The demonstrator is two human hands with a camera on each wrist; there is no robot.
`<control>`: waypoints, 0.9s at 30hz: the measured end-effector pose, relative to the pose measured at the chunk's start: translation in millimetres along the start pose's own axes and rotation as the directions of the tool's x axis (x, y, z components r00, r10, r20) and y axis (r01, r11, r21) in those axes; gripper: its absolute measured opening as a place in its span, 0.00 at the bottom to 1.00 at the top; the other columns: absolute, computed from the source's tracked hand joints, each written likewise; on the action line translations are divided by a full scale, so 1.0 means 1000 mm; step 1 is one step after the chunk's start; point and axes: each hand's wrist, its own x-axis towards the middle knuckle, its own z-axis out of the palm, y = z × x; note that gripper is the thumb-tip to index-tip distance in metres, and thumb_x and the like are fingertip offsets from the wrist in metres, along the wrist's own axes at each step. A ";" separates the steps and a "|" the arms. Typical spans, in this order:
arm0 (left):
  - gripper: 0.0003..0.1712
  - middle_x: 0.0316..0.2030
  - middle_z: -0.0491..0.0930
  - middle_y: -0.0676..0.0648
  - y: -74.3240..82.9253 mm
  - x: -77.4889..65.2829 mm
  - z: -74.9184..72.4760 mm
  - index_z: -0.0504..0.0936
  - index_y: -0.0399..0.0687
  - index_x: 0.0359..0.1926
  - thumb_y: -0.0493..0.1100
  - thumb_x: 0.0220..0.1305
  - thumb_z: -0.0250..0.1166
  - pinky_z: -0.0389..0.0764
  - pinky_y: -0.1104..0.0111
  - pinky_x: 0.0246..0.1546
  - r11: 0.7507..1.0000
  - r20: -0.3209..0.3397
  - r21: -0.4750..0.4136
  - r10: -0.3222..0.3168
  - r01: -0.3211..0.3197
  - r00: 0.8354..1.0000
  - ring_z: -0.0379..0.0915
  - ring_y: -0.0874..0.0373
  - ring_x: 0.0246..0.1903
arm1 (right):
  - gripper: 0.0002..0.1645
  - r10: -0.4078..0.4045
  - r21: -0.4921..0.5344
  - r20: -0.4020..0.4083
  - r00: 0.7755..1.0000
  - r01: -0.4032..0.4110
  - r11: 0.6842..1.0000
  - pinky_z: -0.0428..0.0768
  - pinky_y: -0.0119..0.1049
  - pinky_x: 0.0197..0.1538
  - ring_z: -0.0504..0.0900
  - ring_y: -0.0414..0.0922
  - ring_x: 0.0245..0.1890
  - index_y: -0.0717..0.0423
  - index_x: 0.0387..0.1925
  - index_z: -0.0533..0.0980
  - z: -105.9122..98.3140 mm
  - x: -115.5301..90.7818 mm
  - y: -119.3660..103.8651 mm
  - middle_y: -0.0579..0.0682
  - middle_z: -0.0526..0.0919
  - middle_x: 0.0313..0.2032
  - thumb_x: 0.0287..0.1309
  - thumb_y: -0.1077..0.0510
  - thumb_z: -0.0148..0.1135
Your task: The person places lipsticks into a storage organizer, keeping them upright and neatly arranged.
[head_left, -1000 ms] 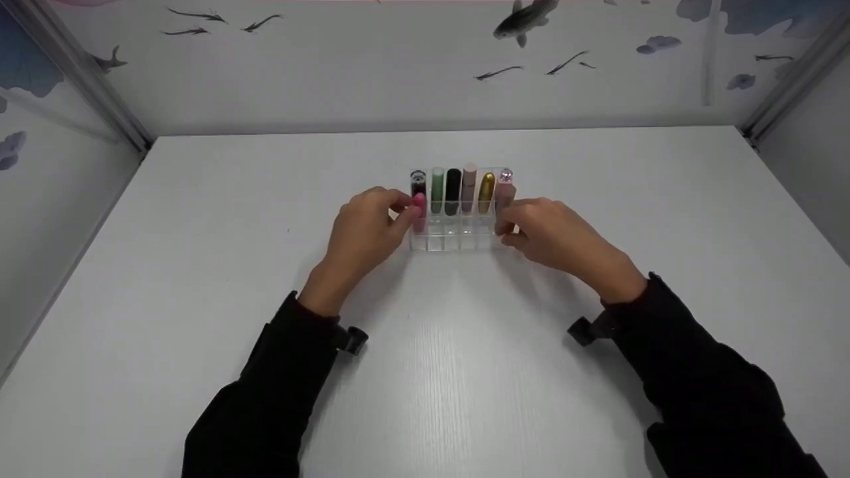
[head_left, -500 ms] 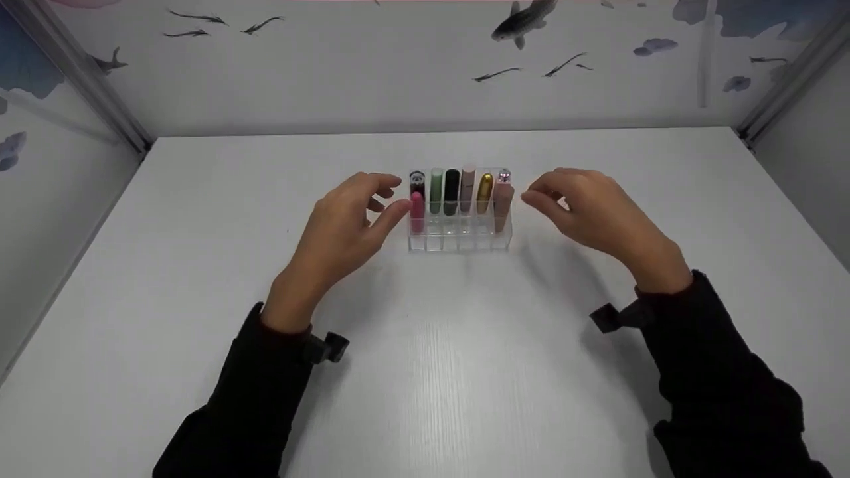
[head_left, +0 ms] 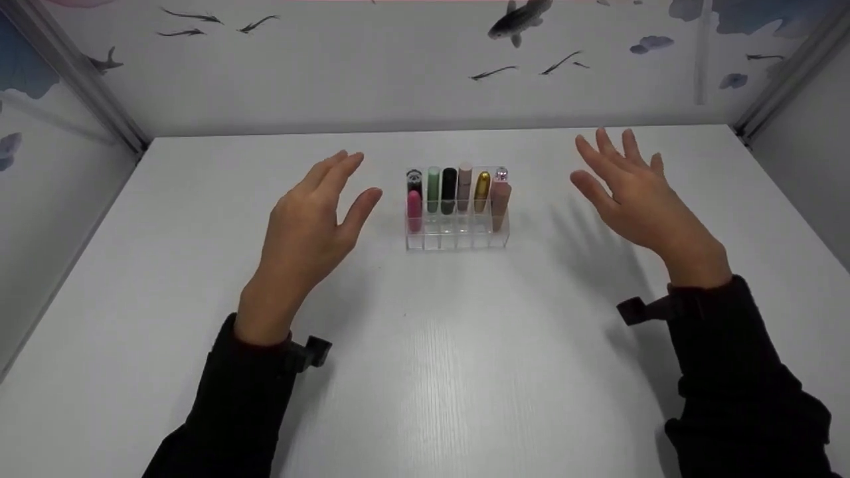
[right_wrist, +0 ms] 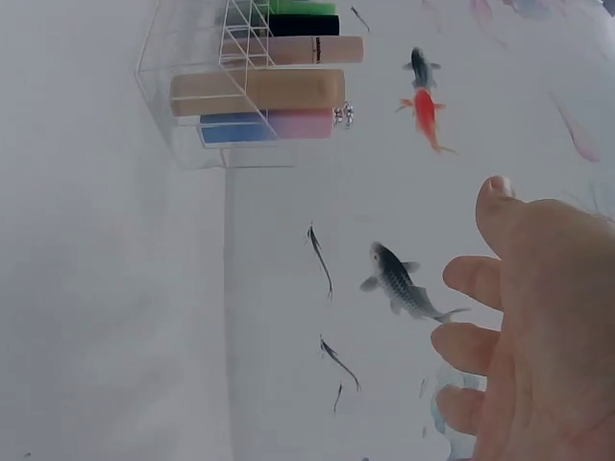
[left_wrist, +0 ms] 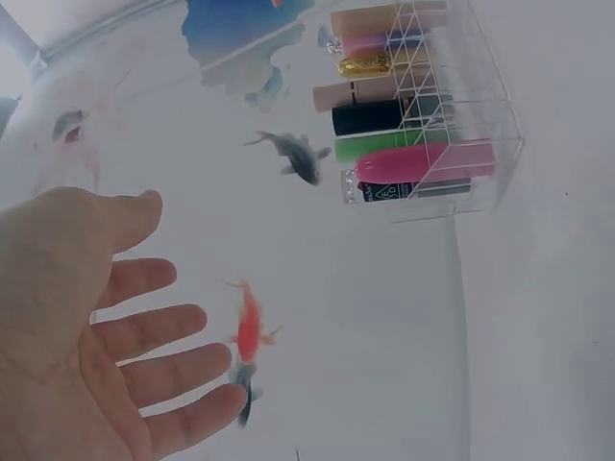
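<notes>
A clear acrylic lipstick holder (head_left: 458, 243) stands toward the back of the table, with lipsticks in two rows of slots. In its front row, a bright pink tube (head_left: 414, 214) fills the left end and a beige tube (head_left: 500, 209) the right end. Behind them are a dark tube with an ornate cap (head_left: 414, 178), a green tube (head_left: 433, 189), a black one (head_left: 449, 189), a pale pink one (head_left: 464, 187), a gold one (head_left: 481, 191) and a jewel-capped pink one (head_left: 501, 174). My left hand (head_left: 302, 229) is raised left of the holder, fingers extended. To its right, my right hand (head_left: 641, 206) spreads its fingers, holding nothing.
The white table (head_left: 425, 372) reaches back to a white panel (head_left: 372, 79) printed with fish. Side panels with metal corner posts (head_left: 99, 79) enclose it left and right. Small black cameras (head_left: 317, 350) are strapped at both wrists.
Both hands have left the holder and moved outward, the left from the pink tube and the right from the beige tube. Their fingers have straightened, and the tubes stay in their slots.
</notes>
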 end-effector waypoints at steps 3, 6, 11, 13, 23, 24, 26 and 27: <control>0.33 0.63 0.70 0.42 -0.003 -0.001 0.002 0.69 0.52 0.65 0.62 0.65 0.53 0.71 0.48 0.58 0.999 -0.005 0.033 0.004 -0.004 1.000 0.67 0.45 0.62 | 0.38 0.035 -0.027 0.057 0.998 -0.034 0.999 0.18 0.68 0.60 0.17 0.50 0.71 0.31 0.72 0.37 0.001 -0.001 0.005 0.45 0.28 0.73 0.66 0.29 0.29; 0.37 0.68 0.62 0.42 -0.006 -0.002 0.004 0.63 0.59 0.69 0.68 0.65 0.48 0.60 0.44 0.64 0.996 0.034 0.087 -0.030 0.027 0.999 0.54 0.45 0.70 | 0.39 0.060 -0.045 0.092 0.994 -0.056 0.997 0.11 0.68 0.55 0.11 0.49 0.68 0.30 0.72 0.32 0.001 -0.002 0.009 0.43 0.20 0.72 0.65 0.27 0.26; 0.41 0.74 0.45 0.46 -0.012 -0.004 0.004 0.49 0.70 0.72 0.76 0.62 0.38 0.42 0.42 0.69 0.980 0.151 0.173 -0.125 0.098 0.981 0.34 0.48 0.74 | 0.41 0.086 -0.060 0.134 0.987 -0.078 0.995 0.05 0.67 0.49 0.06 0.49 0.65 0.31 0.71 0.29 0.004 -0.004 0.012 0.45 0.16 0.70 0.64 0.26 0.24; 0.41 0.74 0.40 0.47 -0.016 -0.005 0.005 0.45 0.72 0.72 0.77 0.61 0.36 0.37 0.41 0.69 0.975 0.188 0.193 -0.145 0.109 0.971 0.28 0.49 0.74 | 0.41 0.090 -0.069 0.140 0.986 -0.081 0.994 0.05 0.67 0.48 0.06 0.49 0.65 0.31 0.71 0.29 0.005 -0.003 0.012 0.45 0.15 0.70 0.63 0.26 0.23; 0.41 0.74 0.25 0.48 -0.044 -0.012 0.013 0.33 0.70 0.73 0.75 0.64 0.29 0.28 0.38 0.66 0.950 0.382 0.281 -0.242 0.138 0.892 0.16 0.45 0.73 | 0.41 0.100 -0.104 0.193 0.976 -0.081 0.991 0.06 0.66 0.51 0.07 0.50 0.66 0.31 0.71 0.28 0.012 -0.002 0.008 0.45 0.16 0.70 0.62 0.25 0.20; 0.41 0.74 0.24 0.47 -0.046 -0.013 0.013 0.32 0.69 0.73 0.75 0.64 0.28 0.27 0.39 0.66 0.949 0.410 0.279 -0.254 0.145 0.876 0.15 0.45 0.72 | 0.41 0.099 -0.108 0.197 0.975 -0.079 0.991 0.07 0.66 0.52 0.08 0.51 0.66 0.31 0.71 0.28 0.012 -0.003 0.007 0.46 0.16 0.70 0.62 0.25 0.20; 0.42 0.73 0.21 0.47 -0.048 -0.013 0.013 0.30 0.67 0.73 0.74 0.64 0.27 0.27 0.39 0.67 0.948 0.458 0.276 -0.273 0.157 0.846 0.13 0.44 0.72 | 0.42 0.096 -0.112 0.209 0.973 -0.074 0.991 0.07 0.66 0.52 0.08 0.51 0.67 0.32 0.71 0.28 0.012 -0.003 0.007 0.46 0.16 0.70 0.63 0.25 0.20; 0.42 0.73 0.20 0.47 -0.048 -0.014 0.013 0.29 0.66 0.73 0.74 0.65 0.26 0.26 0.40 0.67 0.949 0.480 0.271 -0.279 0.162 0.832 0.13 0.44 0.72 | 0.42 0.097 -0.115 0.215 0.972 -0.073 0.991 0.07 0.66 0.53 0.08 0.52 0.67 0.32 0.71 0.28 0.012 -0.004 0.006 0.46 0.16 0.70 0.63 0.25 0.21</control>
